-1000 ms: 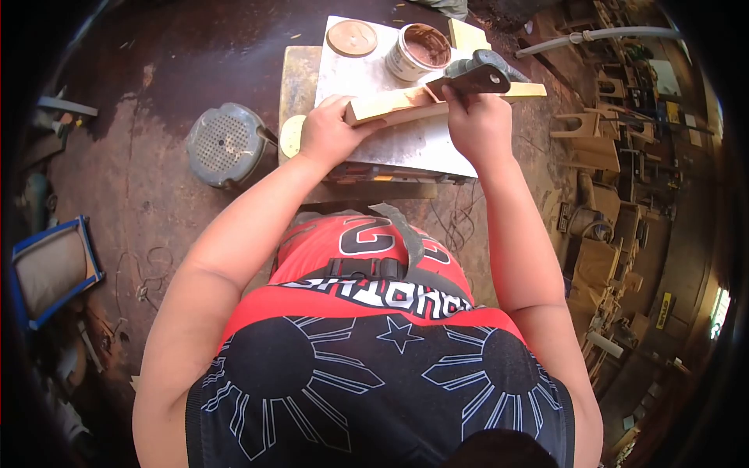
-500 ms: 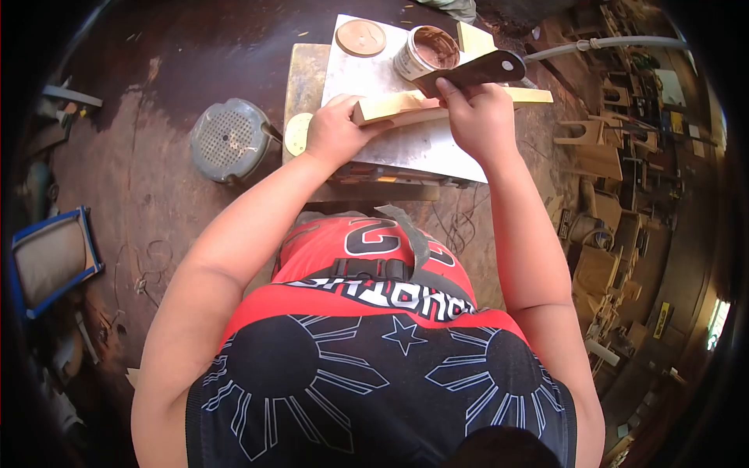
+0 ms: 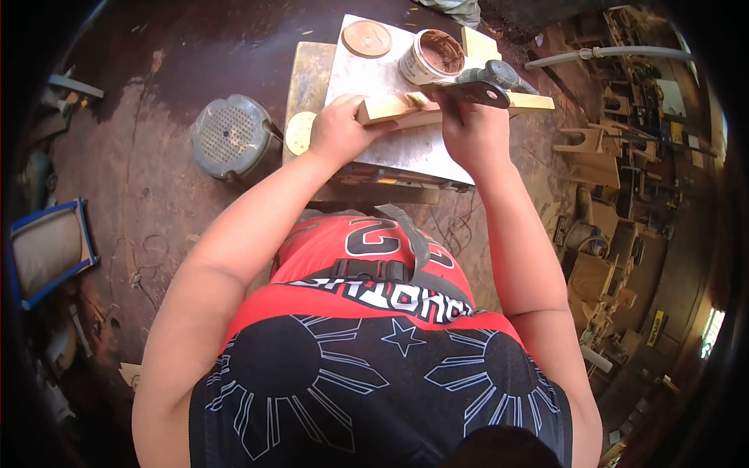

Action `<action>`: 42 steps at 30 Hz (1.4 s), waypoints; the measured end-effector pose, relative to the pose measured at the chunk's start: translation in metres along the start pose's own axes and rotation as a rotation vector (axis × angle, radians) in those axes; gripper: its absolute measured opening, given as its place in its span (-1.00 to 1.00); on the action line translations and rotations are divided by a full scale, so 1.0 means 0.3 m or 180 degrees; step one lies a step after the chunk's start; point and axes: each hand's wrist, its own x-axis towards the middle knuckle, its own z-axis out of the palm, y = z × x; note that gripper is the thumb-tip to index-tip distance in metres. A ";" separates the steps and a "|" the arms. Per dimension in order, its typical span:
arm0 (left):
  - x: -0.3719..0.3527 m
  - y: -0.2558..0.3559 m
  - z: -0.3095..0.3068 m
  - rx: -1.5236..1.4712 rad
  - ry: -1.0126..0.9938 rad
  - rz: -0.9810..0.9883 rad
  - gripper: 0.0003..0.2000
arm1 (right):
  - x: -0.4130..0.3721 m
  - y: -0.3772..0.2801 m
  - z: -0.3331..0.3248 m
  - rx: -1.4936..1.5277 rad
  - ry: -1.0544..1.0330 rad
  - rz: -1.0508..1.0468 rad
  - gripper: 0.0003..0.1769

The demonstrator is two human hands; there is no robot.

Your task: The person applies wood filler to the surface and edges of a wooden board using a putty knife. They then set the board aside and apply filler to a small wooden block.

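Note:
My left hand (image 3: 340, 131) is closed around the left end of a pale wooden piece (image 3: 390, 108), held up over a white board. My right hand (image 3: 477, 129) grips a dark putty knife (image 3: 476, 93) with a hole in its end, against the wood's upper side. A brown patch shows on the wood near the knife; the knife's working edge is hidden. Just beyond stands an open tub (image 3: 433, 58) of brown paste, smeared around its rim. Its round lid (image 3: 367, 39) lies to the left on the board.
The white board (image 3: 347, 74) rests on a worn low table (image 3: 308, 70). A grey-green tool (image 3: 499, 74) lies behind the knife, near a grey hose (image 3: 608, 53). A yellow perforated disc (image 3: 299, 134) is by my left wrist. Left stands a grey stool (image 3: 230, 136); wooden parts (image 3: 597, 164) crowd the right.
My right hand has tilted the putty knife down and drawn it slightly toward me, away from the tub, uncovering the grey-green tool behind. My left hand keeps its hold.

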 end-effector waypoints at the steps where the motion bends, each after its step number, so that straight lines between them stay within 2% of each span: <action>1: -0.002 -0.004 0.002 -0.0005 -0.0024 -0.0006 -0.43 | -0.006 0.011 0.023 -0.0009 0.0059 -0.0033 -0.89; 3: -0.004 -0.007 0.005 -0.0037 -0.0004 -0.0013 -0.43 | -0.022 0.009 0.086 -0.0025 0.0191 -0.0090 -0.87; 6: -0.011 0.002 0.000 -0.0044 -0.0047 -0.0054 -0.43 | -0.040 -0.053 0.094 0.0045 0.0007 -0.0206 -0.88; 8: -0.008 0.006 0.000 -0.0042 -0.0059 -0.0064 -0.43 | -0.014 -0.036 0.042 0.0538 -0.0421 0.0725 -0.86; 12: -0.002 0.005 -0.005 -0.0010 -0.0053 -0.0069 -0.46 | -0.004 0.000 0.013 0.0171 -0.0006 0.0360 -0.86; 14: -0.001 0.006 -0.006 -0.0028 -0.0067 -0.0084 -0.47 | -0.017 0.019 0.047 -0.0014 -0.0062 -0.0005 -0.85; 16: -0.001 0.005 -0.005 -0.0081 -0.0063 -0.0115 -0.49 | -0.053 -0.010 0.092 0.0396 0.0036 0.0041 -0.82; 18: -0.009 0.010 -0.006 -0.0128 -0.0082 -0.0164 -0.49 | -0.083 -0.015 0.118 0.0132 -0.0174 -0.0214 -0.67; 22: -0.008 0.013 0.004 -0.0143 -0.0054 -0.0083 -0.49 | -0.062 -0.025 0.033 0.0579 -0.0398 -0.0027 -0.73; 26: -0.001 0.014 -0.007 -0.0039 -0.0080 -0.0090 -0.49 | -0.025 0.026 0.023 0.0201 0.0338 -0.0271 -0.83; 29: -0.001 0.001 -0.004 -0.0013 -0.0116 -0.0079 -0.48 | -0.027 0.006 0.055 0.0131 0.0032 0.0112 -0.88; 32: -0.006 -0.002 0.002 -0.0024 -0.0111 -0.0070 -0.48 | -0.042 -0.049 0.069 0.0080 -0.0095 -0.0091 -0.86; 34: -0.004 0.003 -0.003 -0.0015 -0.0066 0.0013 -0.47 | -0.025 -0.029 0.053 0.0930 -0.0432 0.1207 -0.78; 36: -0.006 -0.004 -0.001 -0.0042 -0.0069 0.0000 -0.47 | 0.016 -0.005 -0.002 0.0484 -0.0330 0.1333 -0.61; 38: -0.003 -0.006 -0.002 -0.0067 -0.0072 -0.0039 -0.48 | 0.034 0.057 -0.011 0.0270 -0.0201 0.1769 -0.53; 39: -0.003 -0.002 -0.004 -0.0084 -0.0089 -0.0072 -0.48 | 0.039 0.073 -0.007 0.0662 -0.0253 0.2245 -0.53; 42: 0.000 0.003 -0.006 -0.0095 -0.0107 -0.0127 -0.48 | 0.012 0.097 0.037 0.1054 -0.0050 0.2437 -0.48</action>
